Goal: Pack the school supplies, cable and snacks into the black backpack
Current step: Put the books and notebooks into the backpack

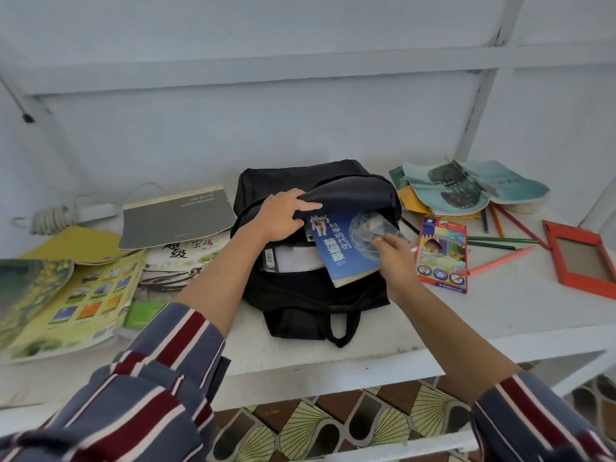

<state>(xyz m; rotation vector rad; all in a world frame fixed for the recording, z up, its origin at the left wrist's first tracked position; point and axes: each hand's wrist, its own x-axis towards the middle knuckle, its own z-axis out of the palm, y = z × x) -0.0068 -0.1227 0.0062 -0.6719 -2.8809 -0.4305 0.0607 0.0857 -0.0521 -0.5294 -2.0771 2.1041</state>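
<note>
The black backpack [300, 288] lies on the white shelf with its top opening facing me. My left hand [283, 215] grips the upper flap of the opening and holds it up. A blue book [343, 248] sticks halfway out of the opening, on top of a white item inside. My right hand [396, 258] pinches a clear plastic piece [383, 225] over the book's upper right corner. A coloured-pencil box [441, 255] lies just right of the backpack, with loose pencils [500, 241] beyond it.
Left of the bag lie a grey notebook [176, 218], several books [86, 295], a green pack [143, 315] and a coiled white cable [50, 218]. Open books [466, 188] and a red frame [580, 258] sit at the right. The shelf's front edge [366, 361] is near me.
</note>
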